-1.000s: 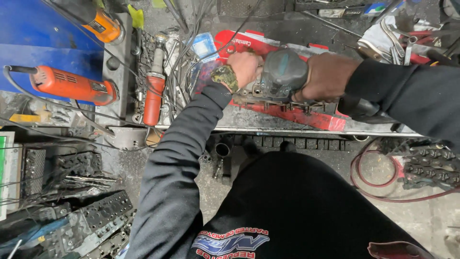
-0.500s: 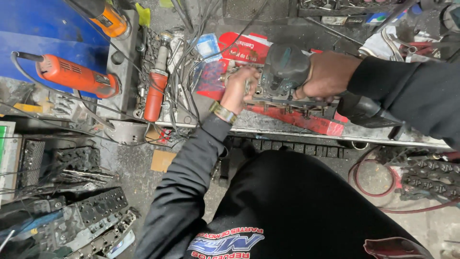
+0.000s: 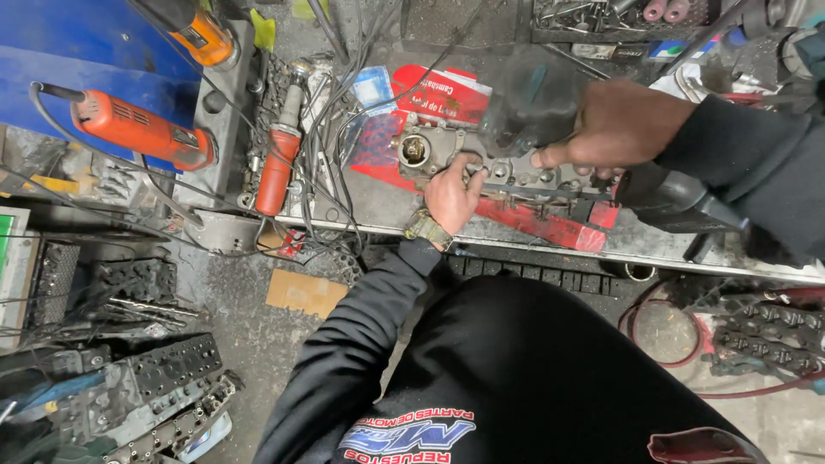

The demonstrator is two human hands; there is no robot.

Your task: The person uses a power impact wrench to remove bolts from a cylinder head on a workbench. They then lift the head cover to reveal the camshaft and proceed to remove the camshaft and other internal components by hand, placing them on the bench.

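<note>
A grey metal engine part (image 3: 438,146) with a round opening and several bolt holes lies on the bench over red paper sheets (image 3: 550,225). My left hand (image 3: 453,192) grips its near edge, a watch on the wrist. My right hand (image 3: 614,122) holds a dark power tool (image 3: 533,103) whose head presses down on the part's right end; the tool's black body (image 3: 679,199) runs under my sleeve.
An orange angle grinder (image 3: 137,131) lies on a blue case at the left. A red-handled tool (image 3: 279,163) and tangled cables rest on the bench. Engine heads (image 3: 146,387) sit on the floor at lower left. A chain part (image 3: 765,344) and red hose lie at lower right.
My left hand slid down from the top of the part to its near edge. The view shifted, and the round opening of the part is now uncovered.
</note>
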